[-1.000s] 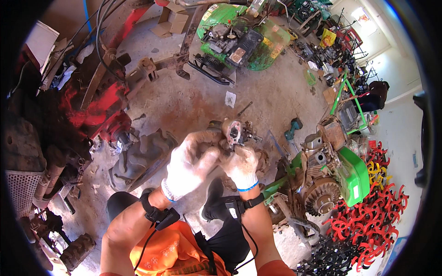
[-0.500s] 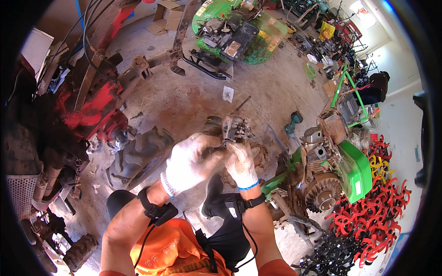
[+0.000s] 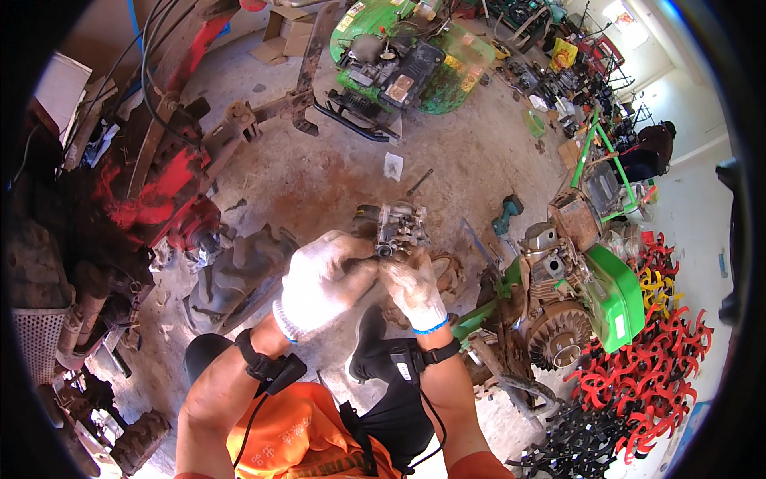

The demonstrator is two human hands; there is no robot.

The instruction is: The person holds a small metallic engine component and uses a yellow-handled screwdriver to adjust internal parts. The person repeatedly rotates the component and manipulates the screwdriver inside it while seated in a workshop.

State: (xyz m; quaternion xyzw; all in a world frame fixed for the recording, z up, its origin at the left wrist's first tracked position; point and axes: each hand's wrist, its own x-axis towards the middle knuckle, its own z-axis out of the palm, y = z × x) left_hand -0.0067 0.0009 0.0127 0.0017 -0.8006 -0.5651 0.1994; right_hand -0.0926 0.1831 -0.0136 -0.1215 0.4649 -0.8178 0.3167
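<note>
A small metal carburetor point(image 3: 401, 227), grey and grimy with fittings on its body, is held up in front of me. My right hand point(image 3: 415, 294), in a soiled white glove, grips it from below with closed fingers. Beside it, my left hand point(image 3: 323, 279) wears a white glove too; its curled fingers meet close to the carburetor's lower left edge. Whatever those left fingertips pinch, if anything, is hidden by the glove and glare.
An engine point(image 3: 550, 267) with a green tank point(image 3: 614, 299) stands at right, near a teal power tool point(image 3: 507, 214). Red curved blades point(image 3: 638, 367) are heaped beyond. A red machine point(image 3: 159, 184) fills the left; a green machine point(image 3: 399, 64) stands ahead. Far right is another person point(image 3: 654, 152).
The carburetor has turned in my right hand, showing a different face with a round opening near its lower edge. My left hand has shifted slightly left and down.
</note>
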